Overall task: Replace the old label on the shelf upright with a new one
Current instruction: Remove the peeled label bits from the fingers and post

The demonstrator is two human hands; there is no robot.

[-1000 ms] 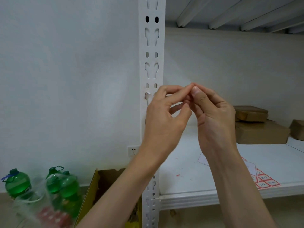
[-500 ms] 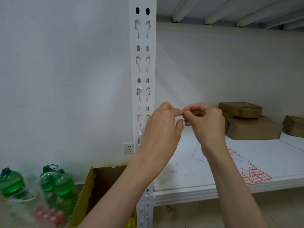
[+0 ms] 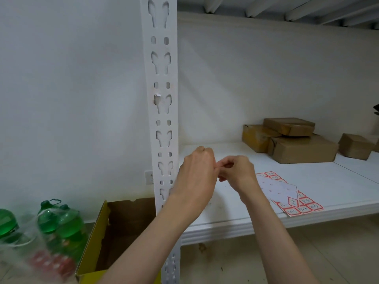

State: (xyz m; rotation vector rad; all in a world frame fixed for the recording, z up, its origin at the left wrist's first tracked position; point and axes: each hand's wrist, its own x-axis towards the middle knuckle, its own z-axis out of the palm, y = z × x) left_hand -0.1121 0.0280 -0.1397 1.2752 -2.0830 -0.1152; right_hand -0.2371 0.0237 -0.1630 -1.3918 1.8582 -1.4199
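Head view. The left hand [image 3: 196, 177] and right hand [image 3: 238, 173] are brought together in front of the shelf upright [image 3: 162, 111], fingertips curled and touching; what is pinched between them is too small to be told. A torn label remnant [image 3: 157, 96] is seen on the upright, well above both hands. The label sheet [image 3: 287, 193] lies on the shelf [image 3: 246, 220], just right of the right hand. Any residue is best rolled off the fingertips and the remnant cleared before a new label is peeled.
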